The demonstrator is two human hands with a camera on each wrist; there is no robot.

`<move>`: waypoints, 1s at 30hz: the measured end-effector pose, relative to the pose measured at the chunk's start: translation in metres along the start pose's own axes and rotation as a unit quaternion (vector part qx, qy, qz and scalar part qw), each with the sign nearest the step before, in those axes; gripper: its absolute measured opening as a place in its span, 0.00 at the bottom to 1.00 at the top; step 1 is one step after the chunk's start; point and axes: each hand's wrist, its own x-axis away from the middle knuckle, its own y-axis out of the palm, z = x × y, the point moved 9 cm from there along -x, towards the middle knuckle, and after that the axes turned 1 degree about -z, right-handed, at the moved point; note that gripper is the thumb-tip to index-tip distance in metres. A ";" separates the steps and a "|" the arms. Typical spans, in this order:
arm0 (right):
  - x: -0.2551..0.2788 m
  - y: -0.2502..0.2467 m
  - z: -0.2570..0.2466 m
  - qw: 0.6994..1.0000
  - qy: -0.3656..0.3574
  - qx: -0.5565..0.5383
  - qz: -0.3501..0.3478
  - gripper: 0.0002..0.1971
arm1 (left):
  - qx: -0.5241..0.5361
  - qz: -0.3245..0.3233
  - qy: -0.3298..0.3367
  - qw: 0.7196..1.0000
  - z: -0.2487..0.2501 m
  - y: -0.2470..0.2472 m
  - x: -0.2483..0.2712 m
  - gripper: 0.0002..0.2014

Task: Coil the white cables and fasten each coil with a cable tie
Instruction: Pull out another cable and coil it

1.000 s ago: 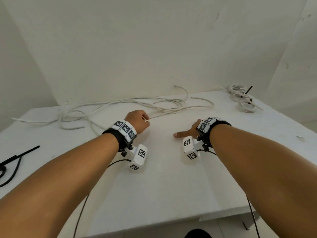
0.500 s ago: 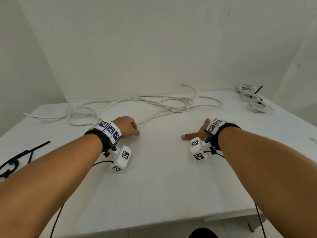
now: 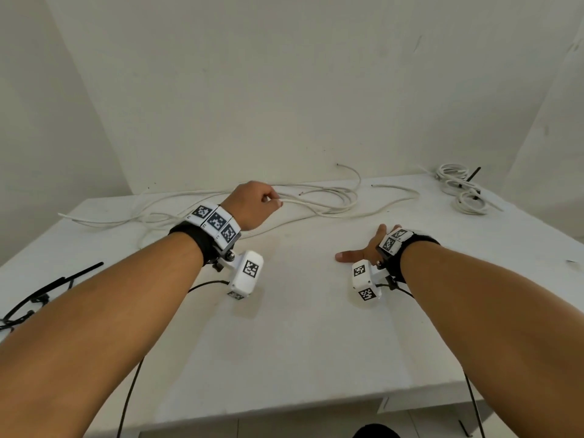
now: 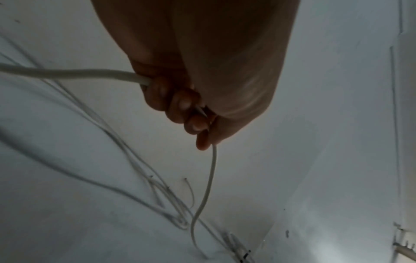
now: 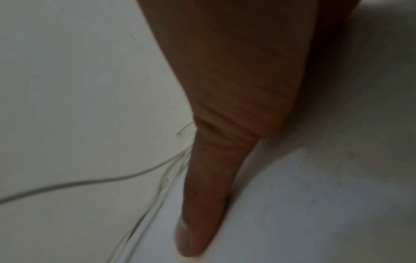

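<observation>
White table point(image 3: 300, 343) mid-span: left hand point(image 3: 252, 205) grips loose cable point(image 3: 316, 203), right hand point(image 3: 366, 252) flat

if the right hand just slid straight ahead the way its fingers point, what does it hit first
Probably the loose white cable lying across the table just beyond the right hand, which rests flat on bare tabletop. The fingers are mostly hidden behind the wrist, so their exact heading is uncertain.

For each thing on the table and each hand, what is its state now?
Left hand: grips a loose white cable.
Right hand: flat on the table, holding nothing.
Loose white cables: uncoiled.
Coiled cables: coiled, far right.
Black cable ties: unused, left edge.
</observation>
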 end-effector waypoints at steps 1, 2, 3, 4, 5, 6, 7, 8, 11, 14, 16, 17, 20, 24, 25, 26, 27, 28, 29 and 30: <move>-0.002 -0.002 -0.002 1.000 -0.004 -0.005 0.011 0.65 | 0.003 0.006 0.008 1.000 0.008 -0.005 -0.002 0.07; -0.005 -0.007 -0.007 0.999 -0.010 -0.020 0.035 0.62 | 0.003 0.009 0.015 1.000 0.016 -0.009 -0.004 0.07; -0.008 -0.015 -0.011 0.996 -0.018 -0.050 0.077 0.58 | 0.004 0.010 0.021 1.000 0.022 -0.011 -0.006 0.07; -0.007 -0.028 -0.018 0.984 -0.036 -0.102 0.140 0.52 | 0.007 0.009 0.026 1.000 0.027 -0.013 -0.007 0.08; -0.003 -0.044 -0.027 0.959 -0.074 -0.169 0.216 0.44 | 0.007 0.006 0.030 0.999 0.030 -0.012 -0.008 0.08; 0.008 -0.062 -0.039 0.919 -0.133 -0.232 0.290 0.35 | 0.008 0.001 0.036 0.999 0.033 -0.011 -0.008 0.08; 0.021 -0.075 -0.056 0.880 -0.206 -0.270 0.332 0.28 | 0.012 -0.005 0.041 0.999 0.035 -0.008 -0.007 0.08; 0.034 -0.084 -0.076 0.854 -0.274 -0.287 0.337 0.24 | 0.021 -0.008 0.046 0.999 0.038 -0.006 -0.006 0.08; 0.053 -0.092 -0.118 0.838 -0.378 -0.318 0.231 0.16 | 0.054 0.006 0.062 0.997 0.044 -0.009 -0.002 0.08; 0.054 -0.103 -0.122 0.820 -0.399 -0.354 0.209 0.09 | 0.067 0.023 0.062 0.996 0.034 -0.019 0.005 0.10; 0.052 -0.111 -0.114 0.812 -0.392 -0.367 0.227 0.08 | 0.089 0.014 0.051 0.995 0.019 -0.023 0.009 0.13; 0.051 -0.114 -0.110 0.808 -0.387 -0.378 0.235 0.07 | 0.094 0.008 0.044 0.995 0.011 -0.023 0.011 0.15; 0.046 -0.132 -0.092 0.776 -0.363 -0.437 0.272 0.05 | 0.107 0.008 0.011 0.994 -0.021 -0.021 0.015 0.19; 0.039 -0.151 -0.070 0.754 -0.338 -0.475 0.302 0.07 | 0.127 0.010 -0.020 0.992 -0.055 -0.017 0.023 0.21; 0.038 -0.155 -0.064 0.748 -0.332 -0.482 0.312 0.07 | 0.115 0.007 -0.025 0.993 -0.061 -0.017 0.025 0.22; 0.035 -0.159 -0.056 0.738 -0.320 -0.500 0.322 0.07 | 0.102 0.007 -0.030 0.994 -0.066 -0.018 0.028 0.22; 0.031 -0.163 -0.047 0.726 -0.306 -0.521 0.328 0.08 | 0.093 0.009 -0.036 0.995 -0.071 -0.020 0.031 0.23; 0.027 -0.166 -0.039 0.721 -0.291 -0.534 0.332 0.08 | 0.090 0.012 -0.043 0.995 -0.077 -0.022 0.033 0.23; 0.022 -0.167 -0.034 0.729 -0.280 -0.528 0.335 0.08 | 0.094 0.015 -0.049 0.994 -0.083 -0.023 0.035 0.22; 0.019 -0.168 -0.033 0.752 -0.274 -0.498 0.334 0.08 | 0.107 0.017 -0.056 0.993 -0.088 -0.024 0.036 0.22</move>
